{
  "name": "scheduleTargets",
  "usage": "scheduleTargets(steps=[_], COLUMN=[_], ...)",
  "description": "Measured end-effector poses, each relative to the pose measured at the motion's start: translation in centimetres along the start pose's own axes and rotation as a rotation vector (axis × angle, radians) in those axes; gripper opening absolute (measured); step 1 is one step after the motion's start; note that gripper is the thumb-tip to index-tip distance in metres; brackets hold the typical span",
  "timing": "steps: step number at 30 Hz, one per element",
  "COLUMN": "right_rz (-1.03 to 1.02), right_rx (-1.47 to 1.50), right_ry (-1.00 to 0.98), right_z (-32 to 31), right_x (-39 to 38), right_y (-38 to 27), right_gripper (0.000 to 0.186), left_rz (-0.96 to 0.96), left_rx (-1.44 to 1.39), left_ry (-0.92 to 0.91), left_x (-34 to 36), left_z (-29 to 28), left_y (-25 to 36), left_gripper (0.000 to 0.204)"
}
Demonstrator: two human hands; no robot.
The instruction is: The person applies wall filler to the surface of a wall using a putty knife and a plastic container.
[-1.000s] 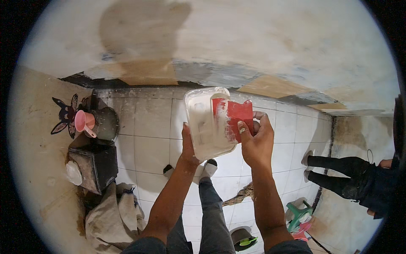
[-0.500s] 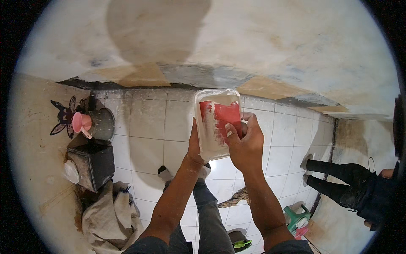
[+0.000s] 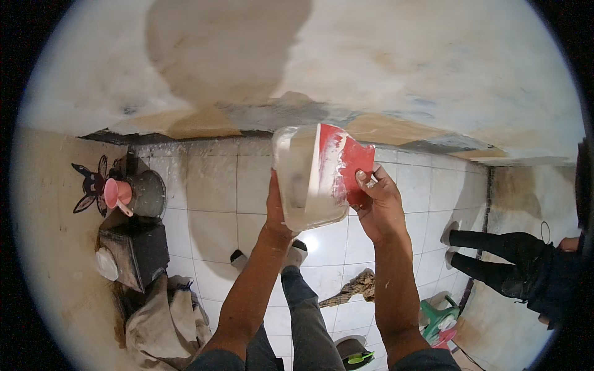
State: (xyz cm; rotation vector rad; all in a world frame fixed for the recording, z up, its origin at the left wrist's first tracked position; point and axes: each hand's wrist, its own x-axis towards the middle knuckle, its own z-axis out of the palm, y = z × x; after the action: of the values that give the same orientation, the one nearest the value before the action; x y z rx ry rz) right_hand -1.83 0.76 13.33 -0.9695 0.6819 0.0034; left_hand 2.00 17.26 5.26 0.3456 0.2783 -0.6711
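A clear plastic tub (image 3: 298,213), smeared with whitish paste, is held up in front of the wall. My left hand (image 3: 276,207) supports it along its left side and from beneath; part of that hand is hidden behind the tub. A red flat spreader (image 3: 357,162) is pinched in my right hand (image 3: 382,207), thumb in front. Its left edge carries a broad band of pale paste and overlaps the tub's right side. Dabs of paste stick to my right thumb and fingers.
Ahead rises a patchy wall (image 3: 396,68). At left are a pink dipper (image 3: 117,193) on a grey bucket (image 3: 148,193), a black box (image 3: 139,250) and a beige cloth (image 3: 164,324). A rag (image 3: 356,287) and a green stool (image 3: 439,316) are on the tiled floor. Another person (image 3: 526,256) stands right.
The spreader has moved right, from over the tub's middle to its right side, and now shows a thick paste band on its left edge. The tub has shifted slightly left.
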Motion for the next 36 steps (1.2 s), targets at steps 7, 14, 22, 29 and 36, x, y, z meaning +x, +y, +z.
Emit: scheduleTargets(steps=[7, 14, 22, 29, 36], right_rz=[-0.04, -0.072, -0.168, -0.373, -0.391], right_rx=[0.261, 0.485, 0.529, 0.442, 0.286], right_ry=[-0.092, -0.002, 0.064, 0.017, 0.141], right_z=[-0.8, -2.3, 2.3, 10.4, 1.9], right_x=[1.2, 8.3, 11.3, 2.4, 2.8], right_y=[-1.5, 0.3, -4.6, -16.6, -8.1], right_gripper=[0.033, 0.027, 0.016, 0.006, 0.009], left_rz=[0.222, 0.608, 0.408, 0.465, 0.433], left_rx=[0.187, 0.495, 0.135, 0.214, 0.103], left_ry=[-0.004, 0.066, 0.133, 0.101, 0.041], left_x=[0.3, -1.7, -6.3, -9.0, -9.9], left_z=[-0.2, -2.6, -1.1, -10.5, -6.0], left_y=[1.8, 3.6, 5.7, 5.7, 6.6], left_gripper=[0.069, 0.066, 0.06, 0.059, 0.06])
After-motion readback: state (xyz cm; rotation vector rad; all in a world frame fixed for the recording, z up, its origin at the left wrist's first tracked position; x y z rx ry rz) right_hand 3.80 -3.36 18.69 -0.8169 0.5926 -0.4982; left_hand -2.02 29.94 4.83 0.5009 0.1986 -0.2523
